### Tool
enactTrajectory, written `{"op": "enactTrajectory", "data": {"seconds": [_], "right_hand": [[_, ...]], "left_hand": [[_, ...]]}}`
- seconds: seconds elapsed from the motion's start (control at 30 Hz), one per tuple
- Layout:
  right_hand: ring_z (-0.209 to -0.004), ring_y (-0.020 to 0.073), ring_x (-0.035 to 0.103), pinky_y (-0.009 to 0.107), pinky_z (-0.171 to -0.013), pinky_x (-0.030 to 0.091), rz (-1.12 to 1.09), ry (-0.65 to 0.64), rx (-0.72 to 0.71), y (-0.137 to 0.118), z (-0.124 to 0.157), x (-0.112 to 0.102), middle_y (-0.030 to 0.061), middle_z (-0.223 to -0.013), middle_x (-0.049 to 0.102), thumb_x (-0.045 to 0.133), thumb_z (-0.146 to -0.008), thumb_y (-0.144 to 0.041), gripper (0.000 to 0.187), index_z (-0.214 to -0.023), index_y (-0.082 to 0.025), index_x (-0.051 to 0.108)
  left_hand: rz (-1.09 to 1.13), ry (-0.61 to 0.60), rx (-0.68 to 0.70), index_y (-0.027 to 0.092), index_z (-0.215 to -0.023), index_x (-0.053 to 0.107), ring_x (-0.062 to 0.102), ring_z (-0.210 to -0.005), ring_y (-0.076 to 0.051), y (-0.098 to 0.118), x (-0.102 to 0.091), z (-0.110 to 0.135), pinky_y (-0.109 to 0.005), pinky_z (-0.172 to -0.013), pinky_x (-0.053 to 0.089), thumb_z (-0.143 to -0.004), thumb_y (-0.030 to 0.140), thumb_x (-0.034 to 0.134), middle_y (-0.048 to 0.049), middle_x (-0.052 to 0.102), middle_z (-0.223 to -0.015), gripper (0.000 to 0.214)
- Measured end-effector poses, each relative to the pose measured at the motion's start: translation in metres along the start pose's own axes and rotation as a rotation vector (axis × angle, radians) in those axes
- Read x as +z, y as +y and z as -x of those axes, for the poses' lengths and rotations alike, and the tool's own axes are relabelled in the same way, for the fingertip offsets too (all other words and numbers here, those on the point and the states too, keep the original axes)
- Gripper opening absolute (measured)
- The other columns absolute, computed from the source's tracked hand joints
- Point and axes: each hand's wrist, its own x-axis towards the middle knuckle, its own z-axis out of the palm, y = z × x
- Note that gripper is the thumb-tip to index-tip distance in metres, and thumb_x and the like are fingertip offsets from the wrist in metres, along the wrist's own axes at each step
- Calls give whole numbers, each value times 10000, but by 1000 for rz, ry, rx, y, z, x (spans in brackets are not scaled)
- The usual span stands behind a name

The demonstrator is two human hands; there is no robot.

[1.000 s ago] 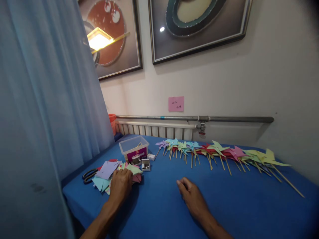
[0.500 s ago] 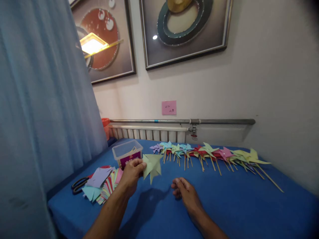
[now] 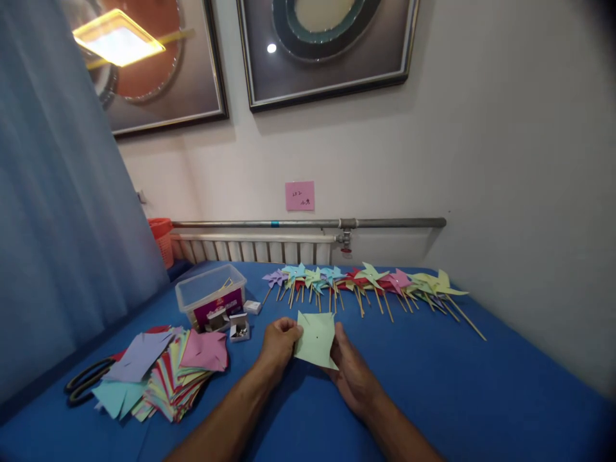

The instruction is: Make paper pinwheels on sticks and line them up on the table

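Observation:
A pale green paper pinwheel blank (image 3: pixel 315 340), a square with slits at its corners and a small dark hole in the middle, is held up between both hands. My left hand (image 3: pixel 280 346) pinches its left edge with thumb and forefinger. At the right edge my right hand (image 3: pixel 353 375) has its thumb up against the paper, the fingers partly hidden behind it. To the left lies a fanned stack of coloured paper squares (image 3: pixel 168 385), with a pink piece (image 3: pixel 205 351) on top. Black-handled scissors (image 3: pixel 86 382) stick out from under the papers.
Several finished pinwheels on sticks (image 3: pixel 370 276) lie in a row along the back of the blue-covered table (image 3: pixel 457 398). A clear plastic box (image 3: pixel 212 292) stands back left, with small white boxes (image 3: pixel 239 327) beside it. A radiator and pipe (image 3: pixel 308 224) run along the wall.
My right hand has come up to the green paper, which now faces me flat instead of tilted. The view has shifted, showing more of the paper stack and small boxes.

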Motion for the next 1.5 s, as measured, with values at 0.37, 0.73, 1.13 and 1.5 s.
{"op": "enactTrajectory", "data": {"seconds": [0.37,0.73,1.13,1.5], "right_hand": [[-1047,324,748,445,-895,592,47,46,-20,5,-4,-3,128,-1027,816,883,-719,-470,476,-1056,-163,749],[-949,305,769,405,-790,611,65,98,-6,9,-6,-4,107,-924,815,839,-749,-448,405,-1022,-167,736],[-941,294,765,380,-799,598,39,87,-23,6,-2,-1,93,-927,818,907,-662,-464,474,-997,-172,742],[-821,298,772,367,-713,592,154,236,-135,16,-14,-14,73,-868,820,877,-636,-420,442,-993,-189,753]], "left_hand": [[-87,74,130,168,-666,620,461,-505,-100,-4,1,1,-220,-498,338,-582,337,745,30,575,-559,227],[-490,-75,504,172,-754,716,586,-703,-138,7,-5,16,-246,-690,439,-721,70,574,-9,662,-758,178],[-664,-206,820,195,-844,744,678,-873,-175,3,-9,14,-285,-818,513,-821,29,526,-54,737,-885,274],[-456,-193,417,163,-885,751,614,-747,-168,19,-7,19,-276,-707,469,-776,241,659,-46,701,-832,163]]}}
